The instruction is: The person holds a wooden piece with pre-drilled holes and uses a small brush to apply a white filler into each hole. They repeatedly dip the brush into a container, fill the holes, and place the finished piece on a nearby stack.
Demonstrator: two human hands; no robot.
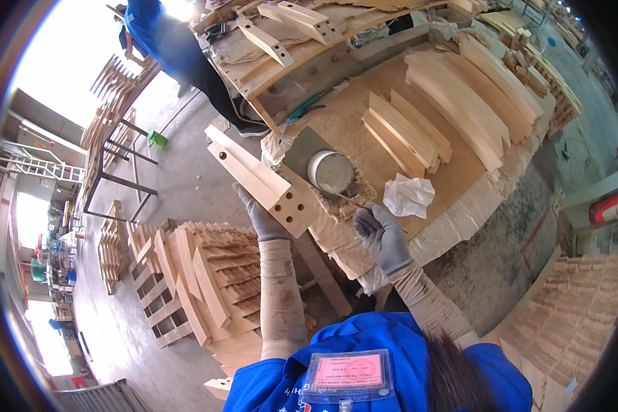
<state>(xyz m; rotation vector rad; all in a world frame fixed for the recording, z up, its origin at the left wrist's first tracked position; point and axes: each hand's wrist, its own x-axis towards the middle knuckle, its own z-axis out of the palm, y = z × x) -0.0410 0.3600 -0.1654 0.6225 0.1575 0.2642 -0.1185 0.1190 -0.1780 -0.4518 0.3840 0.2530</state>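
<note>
My left hand (pixel 262 218), in a grey glove, grips a pale wooden furniture part (pixel 254 175) from beneath and holds it tilted. Several dark round holes show in its near end, and one more near its far end. My right hand (pixel 382 238), gloved as well, has its fingers closed on a thin stick (pixel 349 200), whose far end points toward a round tub (pixel 331 172) of whitish paste. That tub stands on a grey-green board (pixel 307 146) at the table's left edge. Crumpled white paper (pixel 408 196) lies just beyond my right hand.
Curved wooden pieces (pixel 460 110) and shorter slats (pixel 405 134) lie on the brown-covered table. More drilled parts (pixel 264 41) rest on a bench behind. Stacked wood (pixel 206 275) stands on the floor at left. A person in blue (pixel 165 41) stands far left.
</note>
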